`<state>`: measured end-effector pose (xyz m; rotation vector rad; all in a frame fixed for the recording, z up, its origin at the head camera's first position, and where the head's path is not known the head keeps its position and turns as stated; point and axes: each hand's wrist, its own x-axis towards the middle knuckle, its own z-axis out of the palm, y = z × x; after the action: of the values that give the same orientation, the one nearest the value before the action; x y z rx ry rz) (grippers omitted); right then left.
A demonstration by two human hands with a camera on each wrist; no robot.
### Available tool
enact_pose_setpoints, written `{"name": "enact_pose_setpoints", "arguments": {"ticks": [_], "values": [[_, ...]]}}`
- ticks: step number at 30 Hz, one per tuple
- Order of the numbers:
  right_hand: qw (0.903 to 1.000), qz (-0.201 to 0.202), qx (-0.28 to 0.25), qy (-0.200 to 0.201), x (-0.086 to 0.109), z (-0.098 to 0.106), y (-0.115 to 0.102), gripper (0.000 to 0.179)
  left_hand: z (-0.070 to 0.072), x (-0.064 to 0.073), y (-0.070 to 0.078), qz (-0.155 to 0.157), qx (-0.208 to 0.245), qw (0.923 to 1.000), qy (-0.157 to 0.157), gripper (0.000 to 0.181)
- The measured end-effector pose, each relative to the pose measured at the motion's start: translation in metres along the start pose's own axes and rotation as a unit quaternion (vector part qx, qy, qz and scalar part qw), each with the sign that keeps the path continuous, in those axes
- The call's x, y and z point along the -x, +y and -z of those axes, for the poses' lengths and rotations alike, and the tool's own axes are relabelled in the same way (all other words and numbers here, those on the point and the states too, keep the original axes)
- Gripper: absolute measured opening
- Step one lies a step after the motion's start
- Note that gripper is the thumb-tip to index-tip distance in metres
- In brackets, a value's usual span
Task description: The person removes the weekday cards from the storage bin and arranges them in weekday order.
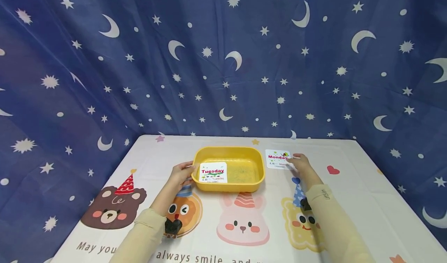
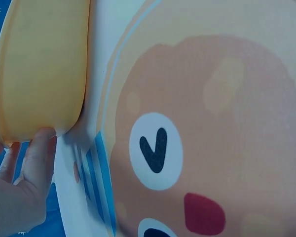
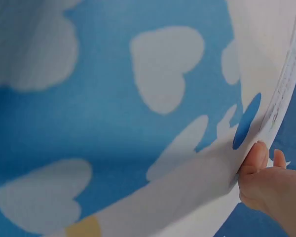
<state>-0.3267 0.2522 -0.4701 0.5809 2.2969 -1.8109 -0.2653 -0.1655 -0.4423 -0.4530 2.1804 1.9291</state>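
A yellow plastic basin with rounded corners stands toward the back of the table. My left hand grips its left end; in the left wrist view the thumb and fingers are at the end of the rim. Inside the basin, on its left side, lies a white "Tuesday" card, face up. To the right of the basin, my right hand pinches the right edge of a white "Monday" card, whose printed face shows in the head view. The right wrist view catches this card nearly edge-on.
A white tablecloth printed with cartoon faces and lettering covers the table. Behind the table's back edge hangs a dark blue curtain with moons and stars. Dark pieces sit at both wrists, and both forearms are in light sleeves.
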Motion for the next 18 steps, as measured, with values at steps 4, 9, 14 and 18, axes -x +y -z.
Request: {"name": "enact_pose_setpoints", "arguments": {"ticks": [4,9,14,18], "values": [[0.9997,0.006,-0.010,0.021,-0.001,0.008,-0.002,0.060,0.000,-0.002,0.001,0.003,0.007,1.0000,-0.003,0.044],[0.9985,0.037,-0.024,0.033,-0.003,0.011,0.001,0.049,0.001,-0.002,-0.001,0.005,0.014,0.9999,-0.005,0.043],[0.9980,0.022,-0.049,0.032,0.022,0.001,-0.020,0.046,0.002,-0.001,-0.002,0.003,0.009,0.9999,-0.007,0.043],[0.9941,0.035,-0.103,0.001,0.039,-0.005,-0.034,0.045,0.004,-0.003,-0.002,0.001,0.011,0.9999,-0.011,0.043]]}}
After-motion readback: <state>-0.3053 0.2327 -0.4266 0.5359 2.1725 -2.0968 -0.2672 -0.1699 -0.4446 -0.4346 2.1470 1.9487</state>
